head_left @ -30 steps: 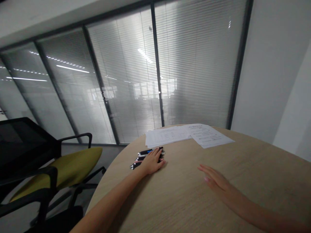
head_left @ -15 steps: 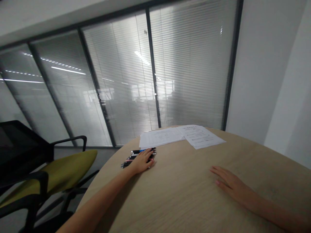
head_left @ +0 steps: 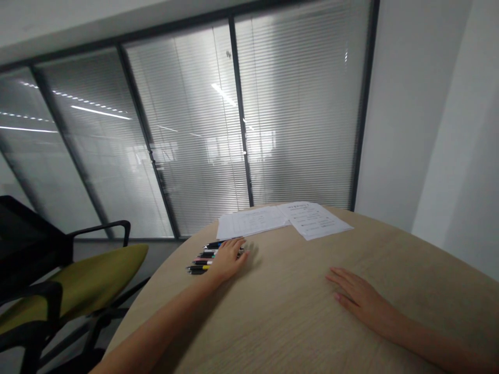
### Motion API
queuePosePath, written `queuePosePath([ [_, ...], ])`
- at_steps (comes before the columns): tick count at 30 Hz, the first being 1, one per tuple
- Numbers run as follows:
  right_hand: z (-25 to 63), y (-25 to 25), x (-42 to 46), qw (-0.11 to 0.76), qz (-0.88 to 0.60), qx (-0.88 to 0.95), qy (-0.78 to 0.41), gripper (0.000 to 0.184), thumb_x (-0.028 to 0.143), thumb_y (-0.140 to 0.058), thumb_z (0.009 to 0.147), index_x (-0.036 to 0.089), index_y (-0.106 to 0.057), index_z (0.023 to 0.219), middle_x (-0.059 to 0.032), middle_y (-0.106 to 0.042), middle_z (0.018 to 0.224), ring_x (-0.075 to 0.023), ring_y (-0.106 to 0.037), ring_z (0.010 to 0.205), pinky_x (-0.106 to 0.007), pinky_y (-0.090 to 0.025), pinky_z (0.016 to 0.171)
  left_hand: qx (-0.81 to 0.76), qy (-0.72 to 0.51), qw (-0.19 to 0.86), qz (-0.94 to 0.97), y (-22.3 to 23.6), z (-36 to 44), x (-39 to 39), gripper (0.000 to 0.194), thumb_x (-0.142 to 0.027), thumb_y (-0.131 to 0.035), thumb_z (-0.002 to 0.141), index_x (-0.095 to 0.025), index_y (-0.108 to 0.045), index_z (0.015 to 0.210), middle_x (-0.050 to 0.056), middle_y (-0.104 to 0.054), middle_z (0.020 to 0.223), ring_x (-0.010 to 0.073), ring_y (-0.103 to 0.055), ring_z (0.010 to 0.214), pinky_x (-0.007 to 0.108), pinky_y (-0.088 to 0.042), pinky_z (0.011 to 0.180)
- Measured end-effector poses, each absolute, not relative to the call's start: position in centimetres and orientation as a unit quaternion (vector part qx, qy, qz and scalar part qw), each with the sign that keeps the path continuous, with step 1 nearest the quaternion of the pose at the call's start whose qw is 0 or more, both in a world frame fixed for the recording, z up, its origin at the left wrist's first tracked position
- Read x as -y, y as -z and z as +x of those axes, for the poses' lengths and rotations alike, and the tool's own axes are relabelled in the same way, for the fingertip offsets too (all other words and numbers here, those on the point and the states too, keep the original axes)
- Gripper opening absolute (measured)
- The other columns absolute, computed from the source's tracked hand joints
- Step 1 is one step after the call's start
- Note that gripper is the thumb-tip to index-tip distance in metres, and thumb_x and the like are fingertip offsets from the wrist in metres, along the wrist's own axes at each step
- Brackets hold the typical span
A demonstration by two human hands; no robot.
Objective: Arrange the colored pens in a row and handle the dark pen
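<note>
Several pens [head_left: 200, 263] lie side by side in a row on the round wooden table [head_left: 280, 306], some black, one with a yellow part and one with a blue part. My left hand [head_left: 227, 259] is over their right ends, palm down, with its fingers stretched out and a little apart. It hides part of the row; whether the fingertips press on the pens I cannot tell. Farther right, my right hand [head_left: 358, 297] rests on or just above the bare wood, fingers extended and holding nothing.
Behind the pens lie white sheets [head_left: 253, 222], and a printed sheet [head_left: 317, 221] overlaps them on the right. A black office chair with a yellow-green seat [head_left: 99, 275] stands left of the table. Glass panels with blinds [head_left: 296, 114] rise beyond the far edge.
The view has turned slightly right. My left hand has shifted a little right across the pens, showing more of their left ends. My right hand looks almost unchanged.
</note>
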State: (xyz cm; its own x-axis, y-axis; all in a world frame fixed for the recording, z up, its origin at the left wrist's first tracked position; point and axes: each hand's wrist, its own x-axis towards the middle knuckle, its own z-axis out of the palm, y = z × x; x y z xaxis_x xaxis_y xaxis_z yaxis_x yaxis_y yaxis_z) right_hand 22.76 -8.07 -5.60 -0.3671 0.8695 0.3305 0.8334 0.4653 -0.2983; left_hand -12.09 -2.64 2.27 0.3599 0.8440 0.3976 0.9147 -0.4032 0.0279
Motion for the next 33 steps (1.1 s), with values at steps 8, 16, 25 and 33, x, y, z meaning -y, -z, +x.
queuePosePath([
  [8, 22.5, 5.0, 5.4, 0.175, -0.541, 0.822, 0.011, 0.05, 0.039, -0.035, 0.081, 0.008, -0.047, 0.118, -0.0147, -0.042, 0.126, -0.0234, -0.037, 0.117, -0.039, -0.028, 0.099, 0.526, 0.141, 0.018, -0.839, -1.8, -4.8, 1.6, 0.051, -0.042, -0.028, 0.084, -0.01, -0.039, 0.121, 0.011, -0.042, 0.127, 0.0179, -0.039, 0.116, 0.029, -0.03, 0.097],
  [16, 23.3, 3.6, 0.4, 0.17, -0.558, 0.812, 0.033, 0.039, 0.032, -0.04, 0.079, 0.008, -0.056, 0.106, -0.0164, -0.053, 0.115, -0.025, -0.047, 0.107, -0.038, -0.034, 0.092, 0.54, 0.13, 0.019, -0.832, -0.9, -3.0, -0.9, 0.044, -0.036, -0.034, 0.083, -0.011, -0.041, 0.118, 0.013, -0.041, 0.127, 0.0225, -0.037, 0.117, 0.036, -0.028, 0.098],
  [25, 21.9, 4.1, -0.7, 0.207, -0.551, 0.807, 0.048, 0.031, 0.025, -0.037, 0.078, 0.015, -0.06, 0.097, -0.0117, -0.058, 0.105, -0.0219, -0.05, 0.101, -0.037, -0.036, 0.089, 0.587, 0.073, 0.012, -0.806, -4.4, -12.8, -3.3, 0.027, -0.028, -0.046, 0.083, -0.015, -0.048, 0.107, 0.008, -0.051, 0.108, 0.0183, -0.053, 0.09, 0.038, -0.045, 0.075],
  [33, 21.9, 5.3, -1.1, 0.216, -0.547, 0.806, 0.062, 0.037, 0.026, -0.035, 0.079, 0.01, -0.057, 0.103, -0.0152, -0.056, 0.11, -0.024, -0.05, 0.102, -0.04, -0.036, 0.091, 0.61, 0.001, 0.0, -0.793, -5.1, -17.8, -4.1, 0.025, -0.029, -0.046, 0.083, -0.015, -0.05, 0.104, 0.007, -0.052, 0.106, 0.0177, -0.053, 0.088, 0.037, -0.046, 0.074],
])
